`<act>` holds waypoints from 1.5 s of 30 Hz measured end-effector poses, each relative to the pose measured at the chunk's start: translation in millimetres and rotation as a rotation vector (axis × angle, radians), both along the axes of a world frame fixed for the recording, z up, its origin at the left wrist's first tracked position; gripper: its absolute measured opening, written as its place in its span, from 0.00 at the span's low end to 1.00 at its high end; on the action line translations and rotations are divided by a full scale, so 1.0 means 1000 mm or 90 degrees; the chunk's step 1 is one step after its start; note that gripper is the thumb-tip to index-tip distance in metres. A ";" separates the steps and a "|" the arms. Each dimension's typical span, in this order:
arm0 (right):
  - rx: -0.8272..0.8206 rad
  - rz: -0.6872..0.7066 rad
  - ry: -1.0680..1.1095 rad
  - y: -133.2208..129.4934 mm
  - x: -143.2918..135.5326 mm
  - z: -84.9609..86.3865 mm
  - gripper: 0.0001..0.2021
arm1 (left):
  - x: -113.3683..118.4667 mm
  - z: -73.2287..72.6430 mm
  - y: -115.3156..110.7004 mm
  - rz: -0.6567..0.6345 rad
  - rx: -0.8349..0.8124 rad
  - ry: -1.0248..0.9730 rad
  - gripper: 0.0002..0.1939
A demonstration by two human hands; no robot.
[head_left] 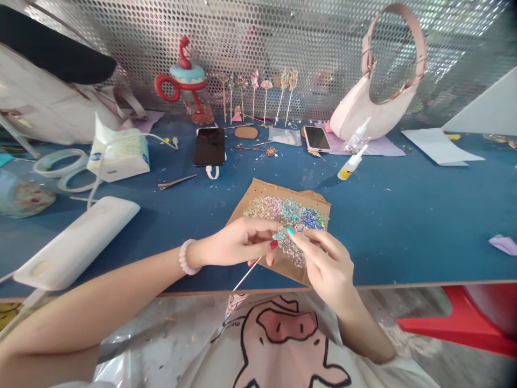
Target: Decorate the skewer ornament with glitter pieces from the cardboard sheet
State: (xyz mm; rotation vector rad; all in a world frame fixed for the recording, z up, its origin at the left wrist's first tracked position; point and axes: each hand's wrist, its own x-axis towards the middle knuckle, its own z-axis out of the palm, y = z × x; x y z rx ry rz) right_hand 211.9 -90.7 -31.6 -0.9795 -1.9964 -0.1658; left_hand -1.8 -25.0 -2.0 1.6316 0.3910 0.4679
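Observation:
Over a piece of brown cardboard (242, 207) my two hands meet. My left hand (238, 241), with a beaded bracelet at the wrist, pinches a small piece covered in pale blue and clear gems (278, 236); a thin wooden stick (247, 275) slants down toward me from beneath its fingers. My right hand (329, 264) touches the far side of this piece with its fingertips closed; whether it holds a gem is too small to tell. Loose gems (293, 211) in pink, teal, blue and clear are spread on the cardboard around the fingers.
A glue bottle (352, 163) stands right of the cardboard. Behind are a black phone (209, 146), another phone (317, 139), decorated sticks (265, 102), a red-handled cup (196, 94) and a pink handbag (369, 110). At left are a tissue pack (121, 156) and a white device (81, 242).

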 end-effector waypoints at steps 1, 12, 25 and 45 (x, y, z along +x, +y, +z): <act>0.001 -0.002 0.002 0.000 0.000 0.000 0.34 | 0.000 0.000 0.000 0.001 0.001 -0.001 0.15; 0.007 -0.003 0.022 0.000 -0.001 0.001 0.32 | 0.000 0.000 0.001 -0.004 -0.003 -0.014 0.15; -0.007 0.015 0.065 -0.001 0.000 0.000 0.28 | 0.000 -0.002 -0.002 0.016 -0.018 -0.042 0.22; -0.069 0.023 0.158 -0.004 0.003 0.003 0.21 | 0.001 -0.001 0.001 0.018 0.004 -0.021 0.20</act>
